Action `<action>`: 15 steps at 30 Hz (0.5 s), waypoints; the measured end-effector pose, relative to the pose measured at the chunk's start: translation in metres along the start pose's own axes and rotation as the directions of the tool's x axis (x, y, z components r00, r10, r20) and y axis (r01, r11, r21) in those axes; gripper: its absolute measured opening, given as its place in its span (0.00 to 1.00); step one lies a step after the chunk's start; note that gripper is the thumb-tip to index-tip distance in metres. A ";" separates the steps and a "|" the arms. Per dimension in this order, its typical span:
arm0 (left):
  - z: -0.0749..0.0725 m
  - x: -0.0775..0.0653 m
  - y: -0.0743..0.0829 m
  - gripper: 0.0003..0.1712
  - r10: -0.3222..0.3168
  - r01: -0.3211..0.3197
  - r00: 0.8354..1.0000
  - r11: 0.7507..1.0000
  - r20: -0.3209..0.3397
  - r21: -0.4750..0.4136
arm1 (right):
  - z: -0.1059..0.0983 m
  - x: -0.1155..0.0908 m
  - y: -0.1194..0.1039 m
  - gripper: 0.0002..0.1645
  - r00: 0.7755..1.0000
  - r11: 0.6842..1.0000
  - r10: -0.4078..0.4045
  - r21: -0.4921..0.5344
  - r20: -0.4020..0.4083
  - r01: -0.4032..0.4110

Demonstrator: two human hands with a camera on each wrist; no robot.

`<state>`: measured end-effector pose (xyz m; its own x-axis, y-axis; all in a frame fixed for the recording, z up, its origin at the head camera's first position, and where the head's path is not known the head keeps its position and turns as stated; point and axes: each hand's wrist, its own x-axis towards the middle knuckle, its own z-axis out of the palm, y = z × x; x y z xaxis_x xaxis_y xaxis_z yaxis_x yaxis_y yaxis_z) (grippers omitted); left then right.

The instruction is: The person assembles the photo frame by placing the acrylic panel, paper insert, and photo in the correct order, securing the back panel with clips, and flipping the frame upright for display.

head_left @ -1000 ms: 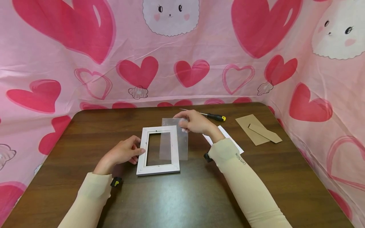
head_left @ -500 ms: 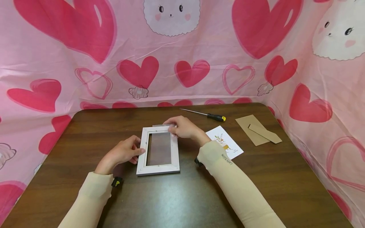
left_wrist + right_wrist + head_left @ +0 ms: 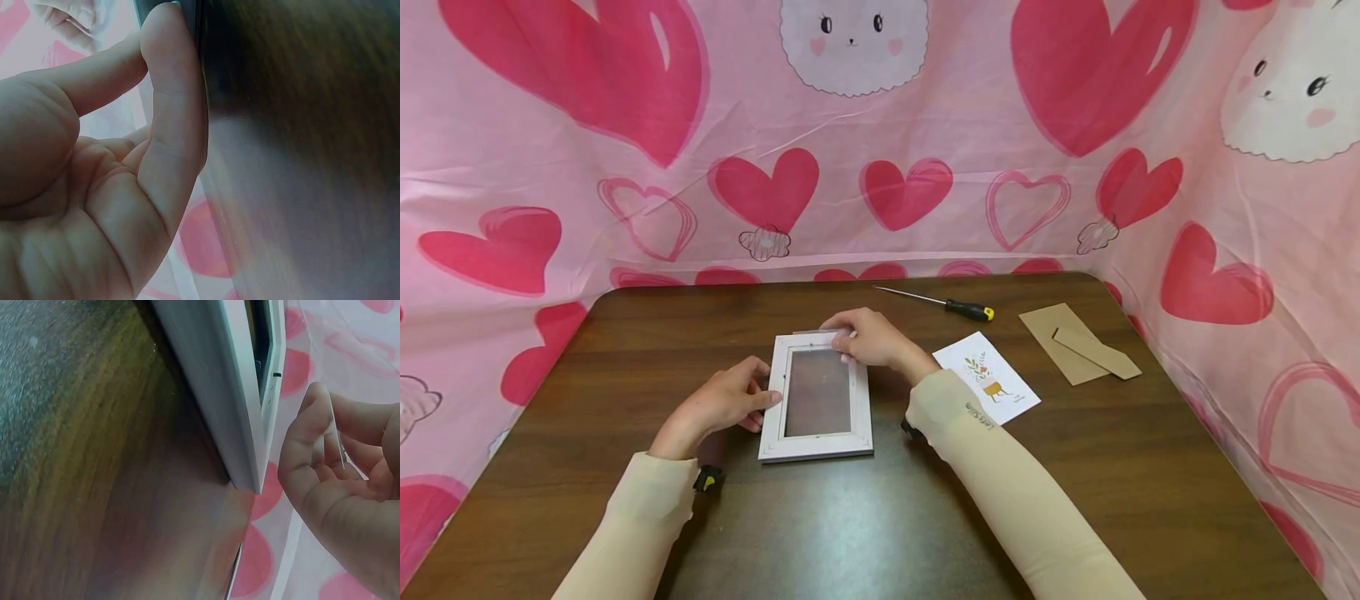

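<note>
Lengthwise, the frame point(image 3: 859, 408) points away; left hand point(image 3: 728, 398) grips it, right hand point(image 3: 876, 339) pinches clear sheet point(image 3: 817, 392).

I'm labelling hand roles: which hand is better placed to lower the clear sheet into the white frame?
Probably the right hand: it pinches the clear sheet above the white frame, while the left hand grips the frame's left side.

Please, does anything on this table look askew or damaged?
I see no spill or damage. The clear sheet pinched in the right hand pokes past the far edge of the white frame, so probably not seated. A brown strip lies slanted across the brown board, overhanging its edge.
</note>
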<state>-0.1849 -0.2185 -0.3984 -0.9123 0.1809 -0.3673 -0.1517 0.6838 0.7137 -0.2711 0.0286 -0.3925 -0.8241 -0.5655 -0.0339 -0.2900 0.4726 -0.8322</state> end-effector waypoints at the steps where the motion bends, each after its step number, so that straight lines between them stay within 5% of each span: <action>1: 0.000 0.000 0.000 0.31 0.001 -0.001 1.000 1.000 0.002 -0.001 | 0.000 0.000 0.000 0.17 1.000 1.000 0.001 0.002 0.001 -0.001; 15: 0.001 0.001 -0.002 0.31 0.007 -0.006 1.000 1.000 -0.007 0.001 | -0.002 0.001 0.003 0.17 1.000 0.997 -0.008 0.073 0.011 0.007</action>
<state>-0.1853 -0.2191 -0.4005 -0.9159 0.1805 -0.3585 -0.1456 0.6830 0.7158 -0.2733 0.0305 -0.3938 -0.8167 -0.5761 -0.0335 -0.2592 0.4181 -0.8707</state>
